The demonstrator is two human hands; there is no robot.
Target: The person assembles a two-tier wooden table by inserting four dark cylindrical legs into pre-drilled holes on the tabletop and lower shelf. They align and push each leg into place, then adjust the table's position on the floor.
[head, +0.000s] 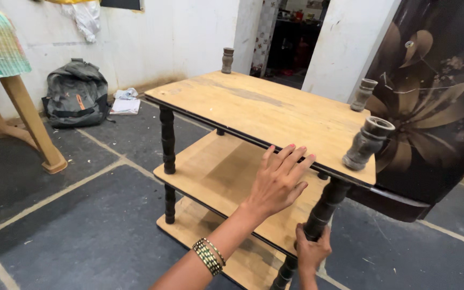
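Observation:
A three-tier wooden shelf stand stands on the dark floor, with a top board [253,107], a middle board [216,166] and a bottom board [189,220]. My left hand [277,180], with bangles on the wrist, lies flat with fingers spread on the top board's near edge. My right hand [310,252] is wrapped around the black turned leg [326,204] at the near right corner, below the middle board. Three grey post stubs [369,140] rise from the top board's corners; the nearest one leans outward.
A dark cabinet with a flower pattern [430,107] stands right behind the stand. A grey backpack [76,94] and papers [125,104] lie by the white wall. A wooden table leg [28,118] under a colourful cover stands at left. A doorway [291,37] opens behind.

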